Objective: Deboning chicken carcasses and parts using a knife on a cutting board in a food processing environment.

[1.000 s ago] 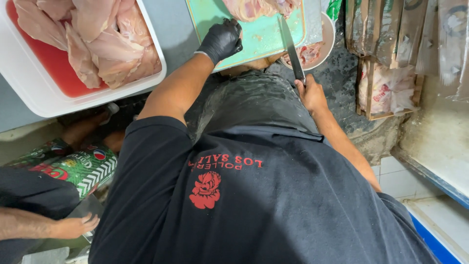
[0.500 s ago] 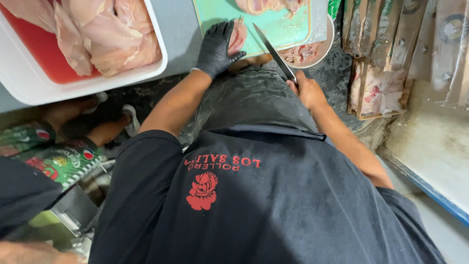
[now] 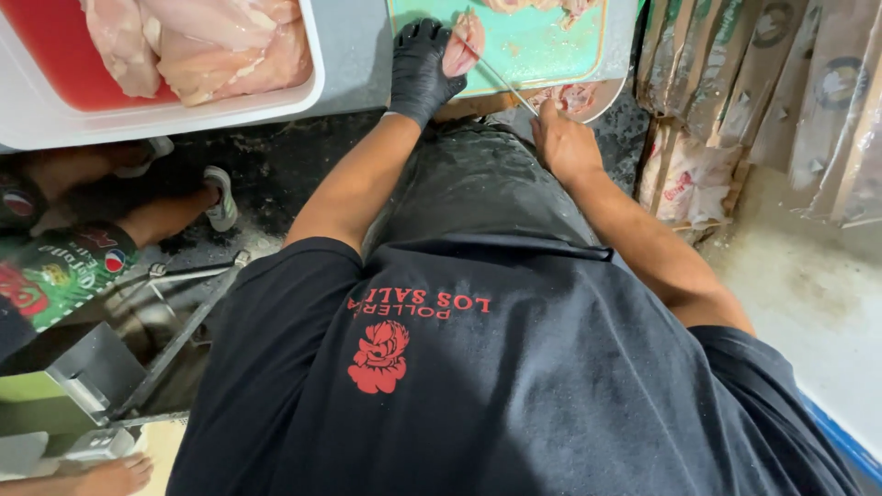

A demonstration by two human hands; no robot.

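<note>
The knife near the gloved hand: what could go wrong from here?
1. The knife blade lies against the meat piece that the gloved left hand pins down, so a slip might cut the fingers.
2. The green cutting board looks wet, so the meat could slide.

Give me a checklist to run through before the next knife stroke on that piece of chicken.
1. Left hand gloved and pressing the chicken piece: ok.
2. Right hand gripping the knife: ok; it is bare.
3. Blade laid against the piece on the green cutting board: ok.
4. Left fingers clear of the blade edge: cannot tell, they sit very close.
5. Board fully seated on the counter: cannot tell, its far side is out of frame.
6. White tray of raw chicken apart from the board: ok.
</note>
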